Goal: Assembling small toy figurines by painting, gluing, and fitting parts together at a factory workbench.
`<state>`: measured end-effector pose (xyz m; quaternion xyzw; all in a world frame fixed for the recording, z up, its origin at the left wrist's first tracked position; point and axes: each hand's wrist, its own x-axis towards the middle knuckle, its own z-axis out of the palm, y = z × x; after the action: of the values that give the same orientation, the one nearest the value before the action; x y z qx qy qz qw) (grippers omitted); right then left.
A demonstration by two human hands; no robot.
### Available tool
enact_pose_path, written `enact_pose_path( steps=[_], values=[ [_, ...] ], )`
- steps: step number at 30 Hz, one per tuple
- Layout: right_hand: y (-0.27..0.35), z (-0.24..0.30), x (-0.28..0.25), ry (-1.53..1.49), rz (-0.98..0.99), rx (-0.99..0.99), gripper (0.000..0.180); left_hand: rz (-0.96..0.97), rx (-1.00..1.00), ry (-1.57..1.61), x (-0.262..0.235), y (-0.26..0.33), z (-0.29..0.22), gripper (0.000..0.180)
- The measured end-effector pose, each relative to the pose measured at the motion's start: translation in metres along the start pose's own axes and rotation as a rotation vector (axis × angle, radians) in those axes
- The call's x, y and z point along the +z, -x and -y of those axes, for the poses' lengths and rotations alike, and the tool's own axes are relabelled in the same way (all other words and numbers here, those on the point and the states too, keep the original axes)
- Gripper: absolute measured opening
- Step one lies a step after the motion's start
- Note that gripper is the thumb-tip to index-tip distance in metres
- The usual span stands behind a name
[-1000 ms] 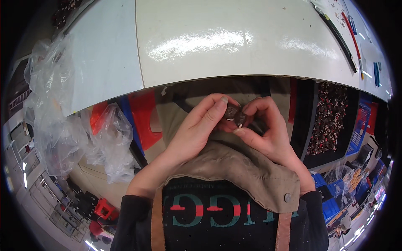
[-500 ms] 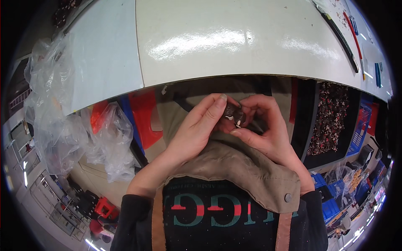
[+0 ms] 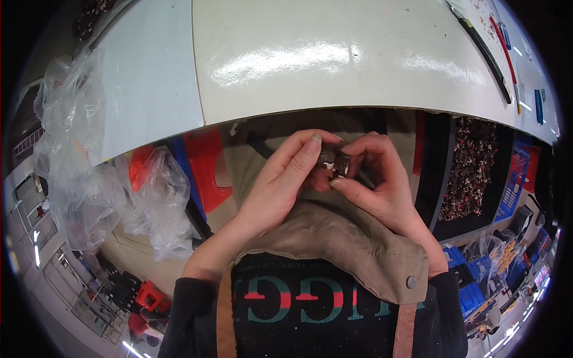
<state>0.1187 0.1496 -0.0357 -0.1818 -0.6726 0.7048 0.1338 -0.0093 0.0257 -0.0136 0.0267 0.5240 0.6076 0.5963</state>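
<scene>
1. A small dark brown piece (image 3: pixel 327 159) with pale patches is held between the two hands; whether it is one piece or two pressed together cannot be told, as much of it is covered by fingers.
2. Its left side is gripped by the left hand (image 3: pixel 285 176), whose thumb is laid along the upper part while curled fingers are seen beneath.
3. Its right side is pinched by the right hand (image 3: pixel 382 179), the forefinger being bent over from above and the thumb brought up from below.
4. The hands are thus brought close together, with the piece in the gap between thumbs and forefingers; whether they touch each other cannot be made out.
5. The piece is probably steadied by the left hand so that finer handling can be managed by the right fingertips.
6. It is carried by no surface: it is held just short of the near edge of the white table (image 3: pixel 334 86), above the brown apron (image 3: pixel 334 232), presumably where it can be seen closely.
7. To the right, below the table's near edge, a black bin (image 3: pixel 504 164) is filled with dark, pale and red bits (image 3: pixel 468 173); it seems to be placed there for easy reach.
8. Clear plastic bags (image 3: pixel 77 173) are draped by the table's left near corner, and a black-handled tool (image 3: pixel 480 53) is laid toward its right edge, well apart from the hands.
</scene>
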Motion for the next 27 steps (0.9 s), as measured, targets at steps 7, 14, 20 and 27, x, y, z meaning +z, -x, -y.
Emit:
enact_pose_path(
  steps=[7, 14, 20, 27],
  values=[
    [0.0009, -0.0012, -0.0003, -0.029, -0.014, 0.057, 0.04, 0.011, 0.055, -0.076, 0.0006, 0.004, -0.0045, 0.036],
    [0.001, 0.0009, -0.0002, -0.053, -0.014, 0.103, 0.042, 0.014, 0.076, -0.087, 0.0024, 0.0037, -0.0058, 0.04],
    [0.0004, 0.0003, 0.0008, -0.089, -0.016, 0.111, 0.042, 0.024, 0.066, -0.095, 0.0002, 0.0051, -0.0071, 0.036],
    [0.0002, -0.0005, 0.0002, -0.076, 0.001, 0.117, 0.039, 0.04, 0.072, -0.123, -0.0007, 0.0046, -0.0098, 0.04]
  ],
)
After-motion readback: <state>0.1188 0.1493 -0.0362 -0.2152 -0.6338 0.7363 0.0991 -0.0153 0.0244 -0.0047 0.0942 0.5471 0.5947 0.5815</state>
